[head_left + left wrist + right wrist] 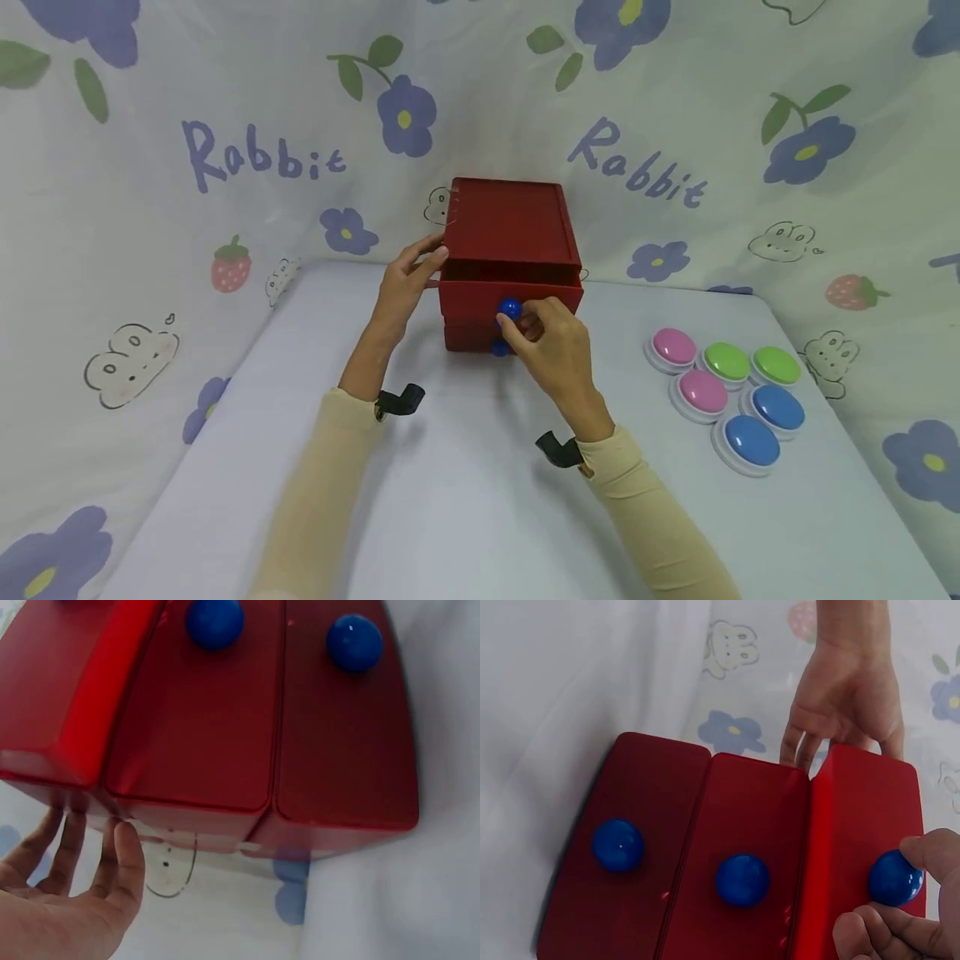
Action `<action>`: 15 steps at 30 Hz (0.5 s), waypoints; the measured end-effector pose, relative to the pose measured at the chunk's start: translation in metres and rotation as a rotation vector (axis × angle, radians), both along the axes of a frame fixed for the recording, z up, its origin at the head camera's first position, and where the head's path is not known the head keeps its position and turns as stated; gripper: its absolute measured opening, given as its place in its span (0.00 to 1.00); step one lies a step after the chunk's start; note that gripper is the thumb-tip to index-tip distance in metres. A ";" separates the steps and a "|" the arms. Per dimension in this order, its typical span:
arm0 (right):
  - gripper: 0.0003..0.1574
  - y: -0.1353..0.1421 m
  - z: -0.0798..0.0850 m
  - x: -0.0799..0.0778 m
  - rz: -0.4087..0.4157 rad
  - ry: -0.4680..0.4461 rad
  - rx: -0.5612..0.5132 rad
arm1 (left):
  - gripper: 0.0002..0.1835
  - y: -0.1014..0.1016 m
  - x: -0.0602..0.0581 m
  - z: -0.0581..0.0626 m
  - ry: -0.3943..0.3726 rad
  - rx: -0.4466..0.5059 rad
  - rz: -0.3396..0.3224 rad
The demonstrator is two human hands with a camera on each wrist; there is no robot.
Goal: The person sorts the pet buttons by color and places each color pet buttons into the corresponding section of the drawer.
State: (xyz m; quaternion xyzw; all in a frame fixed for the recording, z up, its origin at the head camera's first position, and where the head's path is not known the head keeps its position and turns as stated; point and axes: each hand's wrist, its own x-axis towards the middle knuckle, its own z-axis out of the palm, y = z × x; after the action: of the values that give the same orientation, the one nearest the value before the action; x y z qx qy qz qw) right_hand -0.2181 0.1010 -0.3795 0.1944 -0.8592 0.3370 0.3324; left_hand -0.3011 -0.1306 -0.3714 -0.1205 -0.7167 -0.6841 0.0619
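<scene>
A red drawer cabinet [512, 218] stands at the far end of the table, with three stacked drawers. Its top drawer [870, 802] is pulled partly out, leaving a dark gap under the cabinet's top. My right hand [557, 350] pinches the round blue knob [895, 877] on that drawer between thumb and fingers. On the cabinet's left side, my left hand [400, 287] touches the wall with extended fingertips, as the left wrist view shows. The middle drawer [199, 712] and bottom drawer [345, 742] are pushed in, each with its own blue knob.
Several round dome buttons on white bases sit on the right of the table: pink [702, 391], green [727, 361] and blue [752, 440]. A patterned cloth [277, 75] hangs close behind the cabinet and around the white table [457, 500].
</scene>
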 end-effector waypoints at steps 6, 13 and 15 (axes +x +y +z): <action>0.18 0.001 -0.001 0.001 -0.005 0.018 0.000 | 0.30 0.004 0.001 -0.003 0.002 0.025 0.004; 0.18 0.003 -0.002 0.002 0.004 0.012 -0.002 | 0.30 0.004 0.005 -0.002 -0.013 0.028 0.014; 0.17 0.003 -0.003 0.002 0.013 0.012 -0.008 | 0.30 0.003 0.005 -0.002 -0.008 0.035 0.007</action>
State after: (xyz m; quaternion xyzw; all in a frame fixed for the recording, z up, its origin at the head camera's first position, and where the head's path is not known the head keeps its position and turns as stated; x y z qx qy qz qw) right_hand -0.2158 0.1037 -0.3827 0.2008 -0.8545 0.3412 0.3362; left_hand -0.2958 -0.1275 -0.3734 -0.1141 -0.7052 -0.6969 0.0636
